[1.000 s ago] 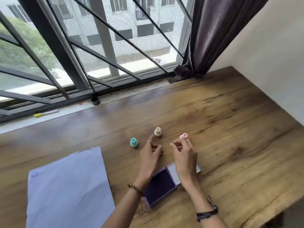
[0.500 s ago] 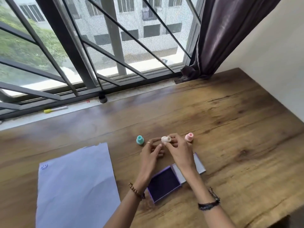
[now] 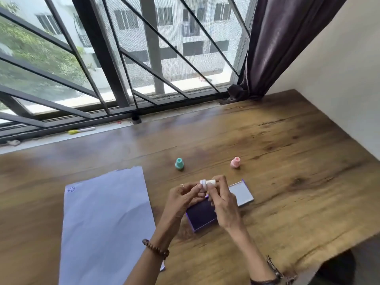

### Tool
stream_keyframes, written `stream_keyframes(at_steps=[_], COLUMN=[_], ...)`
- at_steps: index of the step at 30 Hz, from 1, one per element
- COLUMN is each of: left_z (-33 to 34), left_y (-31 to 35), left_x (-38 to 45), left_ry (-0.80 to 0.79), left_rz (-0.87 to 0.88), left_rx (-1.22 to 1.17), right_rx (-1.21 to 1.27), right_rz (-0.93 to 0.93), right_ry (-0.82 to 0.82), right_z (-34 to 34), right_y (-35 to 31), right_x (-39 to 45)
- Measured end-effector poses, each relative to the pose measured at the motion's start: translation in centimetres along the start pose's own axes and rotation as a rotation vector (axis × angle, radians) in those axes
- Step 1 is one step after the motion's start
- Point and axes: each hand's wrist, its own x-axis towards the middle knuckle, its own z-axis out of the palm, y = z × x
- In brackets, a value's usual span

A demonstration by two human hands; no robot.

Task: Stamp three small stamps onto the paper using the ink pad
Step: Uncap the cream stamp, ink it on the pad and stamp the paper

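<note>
A small beige stamp [image 3: 208,183] lies sideways in the air between both hands, above the open ink pad [image 3: 202,215]. My left hand [image 3: 182,199] pinches its left end and my right hand [image 3: 223,202] holds its body. The pad's dark purple ink face shows at the left, and its lid [image 3: 241,193] lies flat at the right. A teal stamp [image 3: 179,163] and a pink stamp [image 3: 235,162] stand upright on the table behind the hands. The pale lilac paper [image 3: 107,227] lies to the left, with one smiley print [image 3: 71,189] at its top left corner.
The wooden table [image 3: 287,161] ends at a barred window sill at the back, where a yellow-capped marker [image 3: 81,130] and a small black cap [image 3: 136,119] lie. A white wall and a dark curtain [image 3: 273,48] bound the right side. The table's front edge falls off at the lower right.
My right hand picked the beige stamp up from the table and both hands brought it back above the ink pad. The pink and teal stamps stayed standing.
</note>
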Motion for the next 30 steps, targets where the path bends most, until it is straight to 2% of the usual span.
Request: stream_keyframes(at_steps=[3,5,8,10,12,19,24,30], left_z=[-0.3,-0.7,-1.8,-2.7,-3.6,-4.5,-4.9,-5.4], left_y=[-0.2,-0.3,-0.2,-0.3,-0.6,-1.5,-1.9,-2.9], left_x=[-0.6,-1.0,-1.3,-1.6,-2.1,-2.3,-2.6,-3.4], left_ry=[-0.003,0.024,0.17,0.233,0.239,0.215,0.153,0.024], left_rz=[-0.001,0.037,0.152,0.223,0.247,0.296,0.323,0.285], left_rx=[0.013,0.097,0.448,0.778,1.01,1.081,1.062,1.138], right_rx=[0.18,0.436,0.888,1.057,1.134,1.085,0.878,0.76], right_rz=[0.14,0.344,0.651,0.741,0.762,0.762,0.682,0.591], right_ry=[0.064,0.095,0.058,-0.005,-0.065,-0.085,-0.02,0.029], right_z=[0.9,1.1,0.8,0.4,0.1,-0.1,-0.1,0.2], right_y=[-0.5,-0.8,-1.1,-1.0,-0.9,-0.9,-0.4,-0.1], right_x=[-0.6,-0.8,-0.9,-1.2,-1.6,-2.4,-2.7,-2.9])
